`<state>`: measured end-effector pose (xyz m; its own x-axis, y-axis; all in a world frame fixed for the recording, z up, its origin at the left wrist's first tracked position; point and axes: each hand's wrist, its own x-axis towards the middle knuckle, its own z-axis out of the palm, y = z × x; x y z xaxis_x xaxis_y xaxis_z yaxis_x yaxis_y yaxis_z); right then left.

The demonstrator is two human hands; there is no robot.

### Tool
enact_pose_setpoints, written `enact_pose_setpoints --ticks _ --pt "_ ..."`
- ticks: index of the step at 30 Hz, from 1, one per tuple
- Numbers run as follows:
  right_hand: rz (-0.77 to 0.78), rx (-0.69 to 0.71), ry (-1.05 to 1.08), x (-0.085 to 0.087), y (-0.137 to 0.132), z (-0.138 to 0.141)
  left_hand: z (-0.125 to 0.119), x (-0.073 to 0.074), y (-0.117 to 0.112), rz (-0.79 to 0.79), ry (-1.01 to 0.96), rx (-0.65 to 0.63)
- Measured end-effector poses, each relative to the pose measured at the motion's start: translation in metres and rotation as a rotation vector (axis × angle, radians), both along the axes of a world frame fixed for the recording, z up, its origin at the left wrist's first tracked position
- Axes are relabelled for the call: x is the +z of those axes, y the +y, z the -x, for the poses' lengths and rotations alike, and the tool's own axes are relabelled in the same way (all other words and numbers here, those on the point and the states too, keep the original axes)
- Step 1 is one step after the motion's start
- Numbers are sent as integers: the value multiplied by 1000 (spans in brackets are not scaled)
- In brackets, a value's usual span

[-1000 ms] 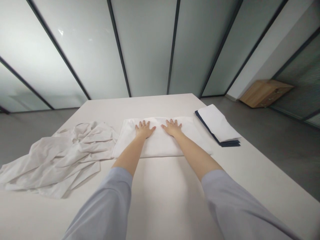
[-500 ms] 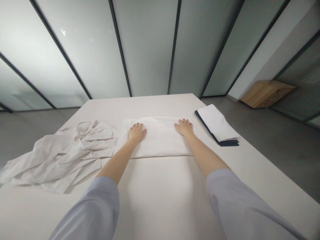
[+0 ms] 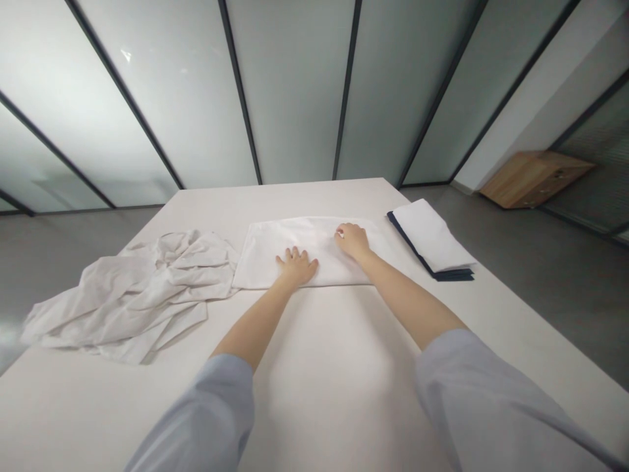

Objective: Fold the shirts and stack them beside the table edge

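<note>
- Left hand, fingers spread on the folded white cloth, mid-frame: uneven pressing could wrinkle it.
- Right hand, fingers curled, cannot tell if gripping: tugging could skew it.

White desk bears, left to right: crumpled white cloth, flat folded white cloth and white-topped dark stack.
</note>
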<state>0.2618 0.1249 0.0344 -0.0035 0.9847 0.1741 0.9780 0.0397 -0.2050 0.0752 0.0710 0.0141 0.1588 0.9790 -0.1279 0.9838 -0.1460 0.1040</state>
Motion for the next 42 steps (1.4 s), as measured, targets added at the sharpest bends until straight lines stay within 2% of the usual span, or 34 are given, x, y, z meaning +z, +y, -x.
enact_pose_setpoints --ticks 4,6,8,12,18,25,30,33,37,42 --pt "162 94 149 -4 -9 41 -9 7 24 42 -38 54" --pt "211 63 173 -11 -18 56 -13 5 24 26 -58 103" --pt "189 12 160 -18 -29 66 -16 0 19 -41 -55 123" --pt "93 6 79 -26 -46 70 -14 -11 5 -173 -15 81" --pt "43 81 -40 -31 -62 62 -1 -13 1 -140 -31 19" --pt "122 32 -89 -37 -71 32 37 -16 -1 -124 -15 46" --pt "192 -67 -107 -39 -74 -16 78 -15 -1 -143 33 124" --pt "200 -139 -130 -40 -80 -51 94 -13 -3 -160 46 169" --pt "197 -152 -136 -43 -86 -80 99 -10 -5 -147 29 231" --pt "175 -100 -130 -45 -79 -90 95 -9 -13 -154 78 209"
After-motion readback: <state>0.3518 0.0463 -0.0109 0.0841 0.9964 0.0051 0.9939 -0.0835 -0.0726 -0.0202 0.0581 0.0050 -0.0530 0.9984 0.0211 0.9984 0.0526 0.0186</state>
